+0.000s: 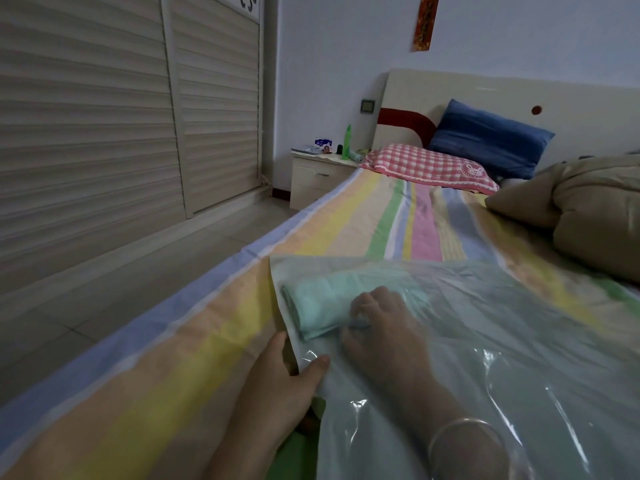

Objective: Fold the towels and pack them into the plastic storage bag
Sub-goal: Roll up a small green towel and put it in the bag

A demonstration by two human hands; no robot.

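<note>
While the clear plastic storage bag [519, 341] lay spread flat on the striped sheet [207, 341] of a bed, its left edge was held up by the left hand [287, 379]. The film was pinched there, with the thumb laid on top of it and the fingers tucked beneath. The right hand [381, 330] was seen through the plastic, reaching inside the bag. Its fingers and thumb were curled round the near end of a rolled mint-green towel [318, 303]. The towel was placed inside the bag, close to the far left corner, and was set at a slant to the bag's edge. A pale bangle [464, 434] was worn on the right wrist, which was also covered by the film.

Farther up the bed, a pink checked pillow [426, 166] was laid flat. A blue pillow [491, 138] was propped behind it against the headboard [519, 95]. A beige quilt [595, 216] was bunched at the right side. A nightstand [318, 178] stood beside the bed's head, with a green bottle [347, 142] upright on it. Slatted wardrobe doors [104, 133] were lined along the left wall.
</note>
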